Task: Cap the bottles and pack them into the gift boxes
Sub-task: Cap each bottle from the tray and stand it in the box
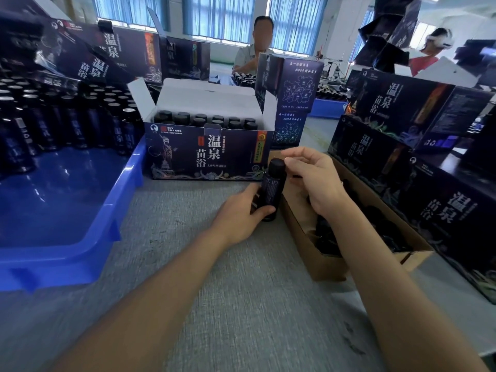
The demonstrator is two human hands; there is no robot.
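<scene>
A dark bottle [271,190] stands upright on the grey table, gripped around its lower body by my left hand [241,210]. A black cap [276,165] sits on the bottle's top, and the fingertips of my right hand [311,175] pinch it from the right. Just behind stands an open dark gift box [209,154] with white flaps, holding several capped bottles [204,119]. A blue tray [67,210] at the left holds several uncapped bottles [67,122] along its far side.
A brown cardboard box [330,264] with loose black caps [330,240] lies under my right wrist. Closed gift boxes [418,167] are stacked at the right and at the back left. A person [257,47] sits across the table; another stands at the far right.
</scene>
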